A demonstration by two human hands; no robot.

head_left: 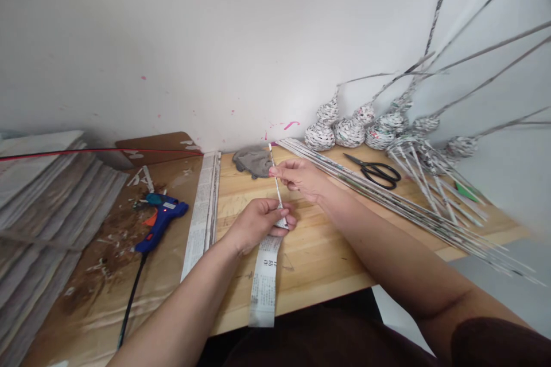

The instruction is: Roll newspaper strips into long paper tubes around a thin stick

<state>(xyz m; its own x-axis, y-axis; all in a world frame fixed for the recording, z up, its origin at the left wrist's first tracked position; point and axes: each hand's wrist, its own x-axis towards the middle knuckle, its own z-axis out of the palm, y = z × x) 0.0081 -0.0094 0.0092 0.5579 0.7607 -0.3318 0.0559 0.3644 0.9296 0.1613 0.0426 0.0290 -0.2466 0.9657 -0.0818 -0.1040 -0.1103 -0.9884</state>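
Observation:
Between my hands is a newspaper strip [264,281], rolled at its far end into a thin paper tube [276,184]. My left hand [262,221] pinches the spot where the flat strip turns into the tube. Higher up, the fingers of my right hand [297,176] are closed on the tube, whose tip sticks out beyond them. The flat part of the strip hangs toward me and reaches past the table's front edge. Just behind the tube lies a grey cloth [249,160]. To the left is a stack of flat newspaper strips [202,206].
A blue glue gun [161,221] lies on stained cardboard [107,298], beside tall paper stacks [51,223]. On the right are long paper tubes [379,195], black scissors [374,172] and several woven paper gourds [321,135] with long stems. A wall [215,40] closes off the back.

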